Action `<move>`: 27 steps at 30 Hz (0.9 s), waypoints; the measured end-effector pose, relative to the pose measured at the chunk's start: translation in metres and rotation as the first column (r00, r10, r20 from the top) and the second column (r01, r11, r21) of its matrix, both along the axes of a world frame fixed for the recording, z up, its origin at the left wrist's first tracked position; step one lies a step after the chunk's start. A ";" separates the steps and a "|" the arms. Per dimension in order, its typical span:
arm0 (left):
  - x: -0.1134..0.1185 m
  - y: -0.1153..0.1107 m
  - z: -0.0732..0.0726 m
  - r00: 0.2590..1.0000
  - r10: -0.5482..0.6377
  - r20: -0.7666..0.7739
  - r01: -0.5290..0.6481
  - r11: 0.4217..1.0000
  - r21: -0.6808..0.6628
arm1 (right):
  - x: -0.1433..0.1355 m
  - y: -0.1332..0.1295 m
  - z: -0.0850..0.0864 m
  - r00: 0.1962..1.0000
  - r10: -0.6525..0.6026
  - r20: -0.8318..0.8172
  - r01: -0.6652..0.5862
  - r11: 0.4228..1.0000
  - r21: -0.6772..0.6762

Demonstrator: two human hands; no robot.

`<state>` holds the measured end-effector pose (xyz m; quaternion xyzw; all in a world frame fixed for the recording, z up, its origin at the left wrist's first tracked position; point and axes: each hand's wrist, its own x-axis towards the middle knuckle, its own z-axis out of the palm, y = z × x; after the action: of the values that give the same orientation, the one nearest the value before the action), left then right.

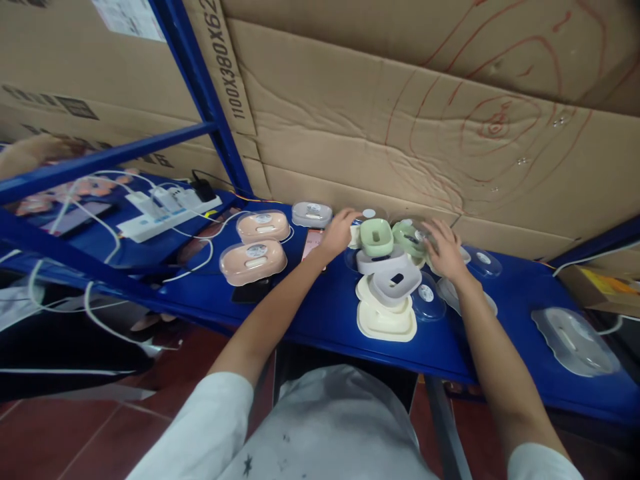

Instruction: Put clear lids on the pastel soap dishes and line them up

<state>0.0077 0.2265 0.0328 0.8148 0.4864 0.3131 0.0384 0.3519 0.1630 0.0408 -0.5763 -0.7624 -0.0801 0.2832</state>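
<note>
My left hand (341, 232) reaches to the back of the blue table, fingers stretched out beside a clear plastic lid (369, 214) with a round label. Whether its fingertips touch that lid I cannot tell. To the right, my right hand (445, 245) has its fingers apart at the edge of a green dish (406, 235), which has clear plastic by it. Between my hands a green square bowl (377, 237) rests on a pile. Below it lie a grey-lilac tray (397, 281) and cream trays (386, 323). Another clear lid (427, 298) lies beside the pile.
Two pink lidded boxes (254, 261) and a grey one (312, 213) stand at left, near a phone (313, 241). A power strip (167, 217) with white cables lies beyond the blue frame (193, 73). Another grey lidded box (575, 341) is far right. Cardboard (340, 120) walls the back.
</note>
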 end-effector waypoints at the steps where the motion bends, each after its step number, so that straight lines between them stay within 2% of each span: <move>1: -0.012 0.004 0.003 0.999 0.047 -0.010 -0.048 0.999 -0.012 | -0.001 -0.002 -0.004 1.000 0.013 0.003 -0.013 1.000 0.012; 5: -0.059 0.018 0.012 0.964 0.255 -0.078 -0.261 0.962 -0.080 | 0.003 -0.014 -0.011 0.999 0.038 -0.032 -0.037 0.999 0.026; 8: -0.074 0.023 0.012 0.943 0.295 -0.156 -0.317 0.937 -0.147 | 0.007 -0.016 -0.012 0.998 0.041 -0.051 -0.041 0.999 -0.001; 14: -0.063 0.023 0.008 0.919 0.325 -0.221 -0.364 0.916 -0.167 | 0.004 -0.012 -0.017 0.999 0.045 -0.016 -0.046 0.998 -0.051; 20: -0.063 0.030 0.002 0.948 0.300 -0.107 -0.318 0.910 -0.265 | 0.000 -0.013 -0.021 0.998 0.063 0.002 -0.063 0.995 -0.074; 24: -0.064 0.031 0.003 0.946 0.321 -0.036 -0.320 0.915 -0.244 | -0.007 -0.017 -0.015 0.997 0.076 -0.014 -0.076 0.995 -0.057; 27: -0.057 0.027 0.003 0.938 0.331 0.104 -0.311 0.935 -0.171 | -0.022 -0.020 -0.006 0.993 0.112 -0.021 -0.113 0.993 -0.023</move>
<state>-0.0494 0.2540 0.0362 0.6968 0.6318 0.3299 0.0806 0.3301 0.1430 0.0353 -0.5366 -0.7918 -0.0492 0.2876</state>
